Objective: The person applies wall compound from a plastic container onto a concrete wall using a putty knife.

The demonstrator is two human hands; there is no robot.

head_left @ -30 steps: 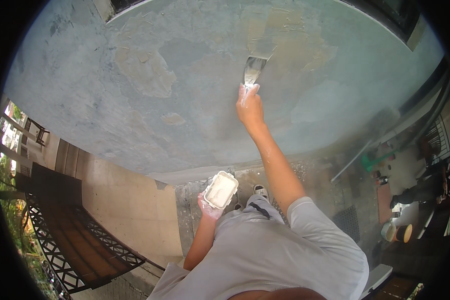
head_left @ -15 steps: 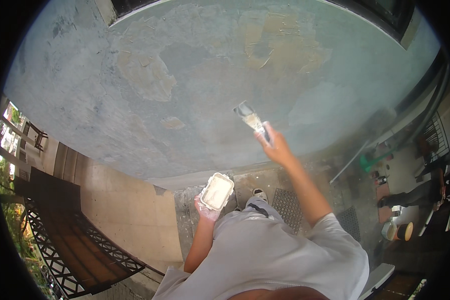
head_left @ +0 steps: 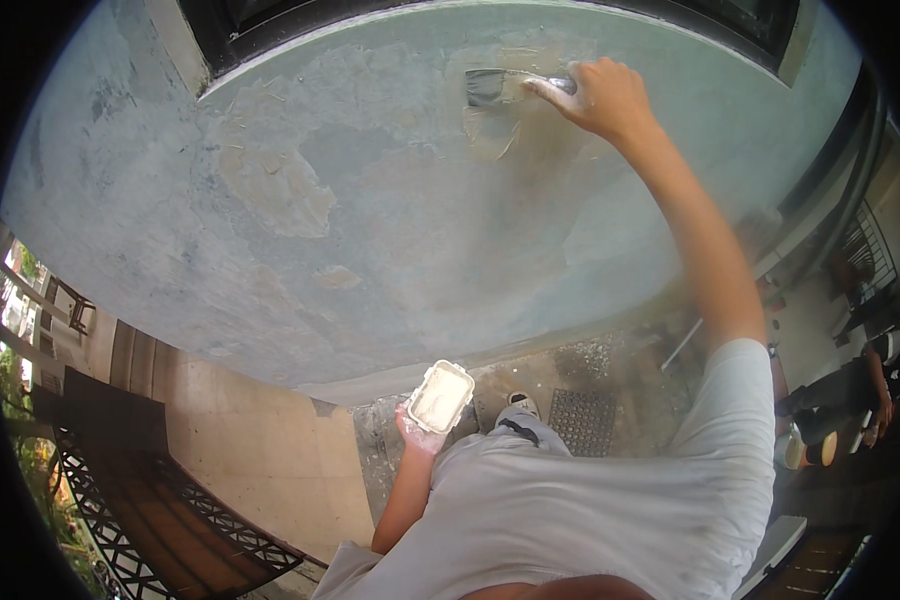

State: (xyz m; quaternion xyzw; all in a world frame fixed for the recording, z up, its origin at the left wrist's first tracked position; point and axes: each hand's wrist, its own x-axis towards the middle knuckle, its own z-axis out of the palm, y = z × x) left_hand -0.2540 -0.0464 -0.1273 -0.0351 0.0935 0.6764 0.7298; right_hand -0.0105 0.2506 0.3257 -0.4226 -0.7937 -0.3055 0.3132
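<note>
My right hand (head_left: 610, 98) is closed round the handle of a putty knife (head_left: 486, 88), raised high with the arm stretched out. The flat blade lies against the blue-green wall (head_left: 410, 230), over a patch of beige filler (head_left: 530, 130) with rough ridges. Low by my waist, my left hand (head_left: 420, 432) grips a small white rectangular tub (head_left: 441, 397) from below and the side. Pale paste coats the tub's inside, and white smears cover my left palm. Another pale filler patch (head_left: 280, 190) shows further left on the wall.
Dark-framed windows (head_left: 270, 25) edge the wall's top. A metal-framed canopy (head_left: 170, 500) stands at the lower left. At the right are a pipe (head_left: 850, 190), another person's arm (head_left: 882, 395) and some containers (head_left: 790, 450). A perforated mat (head_left: 581, 422) lies near my foot.
My right hand has risen with the putty knife, from in front of the lower wall up to the beige patch; the blade now points left. My left hand and the tub have barely moved.
</note>
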